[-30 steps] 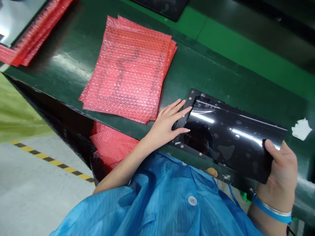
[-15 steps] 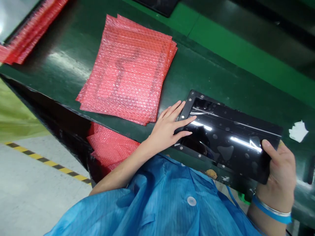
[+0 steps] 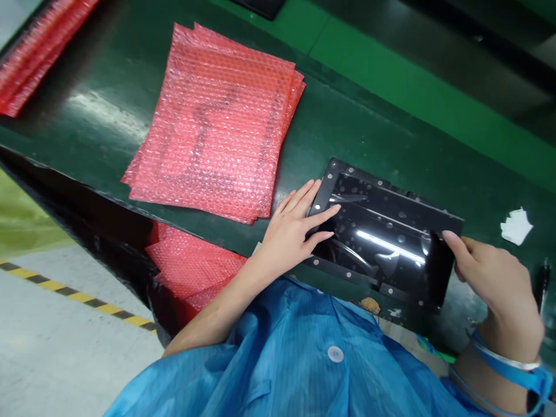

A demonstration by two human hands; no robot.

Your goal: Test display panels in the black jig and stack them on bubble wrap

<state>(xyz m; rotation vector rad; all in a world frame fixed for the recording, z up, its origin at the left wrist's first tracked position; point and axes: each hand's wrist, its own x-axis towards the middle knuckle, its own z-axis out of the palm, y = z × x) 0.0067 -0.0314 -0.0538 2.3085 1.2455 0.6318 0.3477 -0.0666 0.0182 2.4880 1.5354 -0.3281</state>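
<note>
A glossy black screen panel with bubble-like spots lies over a black frame dotted with small round metal pieces, at the bench's near edge. Across the left end of the frame rests my left hand, its fingers stretched out and spread; thumb and index finger lie on the surface. My right hand is closed at the panel's upper right corner, thumb on top and the other fingers curled, their tips hidden. A blue wrist band circles my right wrist.
A stack of red bubble-wrap bags lies left of the panel on the green bench. More red bubble wrap sits below the bench edge. A white scrap and a dark pen-like object lie at right.
The panel's right end has come down and left, now lying flatter over the frame. My right hand has shifted from its lower right side to the upper right corner. My left hand stays put.
</note>
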